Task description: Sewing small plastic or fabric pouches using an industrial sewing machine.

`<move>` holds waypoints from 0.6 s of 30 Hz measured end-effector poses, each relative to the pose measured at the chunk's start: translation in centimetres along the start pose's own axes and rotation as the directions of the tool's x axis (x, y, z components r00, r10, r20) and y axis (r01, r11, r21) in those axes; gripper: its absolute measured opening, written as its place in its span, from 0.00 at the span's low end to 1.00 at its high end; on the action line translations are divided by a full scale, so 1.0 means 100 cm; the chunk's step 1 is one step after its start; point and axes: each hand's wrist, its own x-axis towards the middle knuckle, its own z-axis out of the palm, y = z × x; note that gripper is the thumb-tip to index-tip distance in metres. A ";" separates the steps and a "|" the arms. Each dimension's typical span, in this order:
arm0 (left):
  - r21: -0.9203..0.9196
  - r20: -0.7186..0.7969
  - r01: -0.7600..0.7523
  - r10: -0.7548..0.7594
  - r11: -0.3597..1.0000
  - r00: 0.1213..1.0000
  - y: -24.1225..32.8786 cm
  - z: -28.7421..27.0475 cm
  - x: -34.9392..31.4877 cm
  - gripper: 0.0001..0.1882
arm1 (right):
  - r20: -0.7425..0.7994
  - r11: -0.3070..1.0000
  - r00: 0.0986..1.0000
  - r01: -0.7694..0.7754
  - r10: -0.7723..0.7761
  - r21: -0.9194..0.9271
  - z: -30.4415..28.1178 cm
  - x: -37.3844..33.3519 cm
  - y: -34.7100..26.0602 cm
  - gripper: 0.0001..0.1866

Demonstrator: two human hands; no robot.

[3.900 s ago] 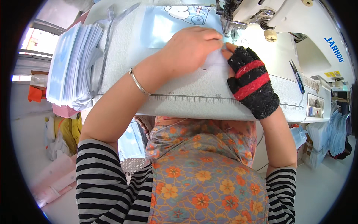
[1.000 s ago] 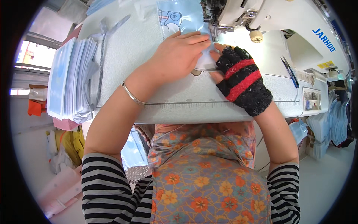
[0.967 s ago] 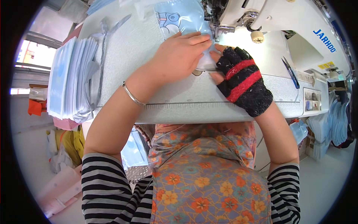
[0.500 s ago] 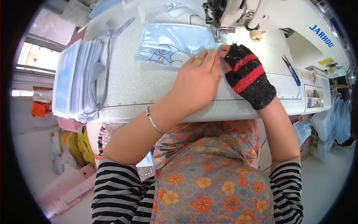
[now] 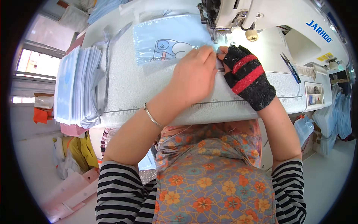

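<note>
Now it's turned! A second ago the blue piece (image 5: 147,42) ran away from the person alongside the machine (image 5: 238,13); at this moment it lies broadside on the worktop (image 5: 130,89), left of the foot (image 5: 215,36), its right end tucked in by the needle area. That reads as a corner taken, with a different edge offered to the stitching.

And watch the left hand (image 5: 195,74): flat with fingers stretched half a second back, curled and bunched at the near right corner now. Smoothing seems to have given way to fine lining-up. Is it pinching? Can't tell, its fingertips are hidden. The gloved right hand (image 5: 249,78) meets it there, fingers bent, tips almost against the left's, just short of the foot; whether it grips the edge can't be seen either. The stack (image 5: 78,86) at far left hasn't budged in order.
</note>
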 end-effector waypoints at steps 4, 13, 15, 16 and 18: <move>-0.002 -0.005 0.025 -0.025 1.000 1.000 -0.018 0.003 0.014 0.11 | -0.012 1.000 1.000 -0.014 0.014 -0.016 0.003 -0.001 0.003 0.11; 0.211 -0.197 0.157 -0.116 0.965 0.974 -0.059 -0.013 0.011 0.10 | -0.092 0.999 0.995 -0.048 0.049 0.017 0.005 0.001 0.006 0.08; 0.275 -0.127 0.255 -0.228 0.927 0.965 -0.066 -0.020 0.009 0.12 | -0.089 0.999 0.995 -0.051 0.053 0.016 0.004 0.000 0.005 0.08; 0.282 -0.136 0.250 -0.219 0.926 0.966 -0.068 -0.020 0.009 0.12 | -0.085 0.998 0.994 -0.065 0.065 0.006 0.003 0.000 0.005 0.07; 0.300 -0.098 0.253 -0.235 0.920 0.967 -0.072 -0.020 0.011 0.11 | -0.094 0.997 0.993 -0.065 0.068 0.034 0.003 0.002 0.005 0.07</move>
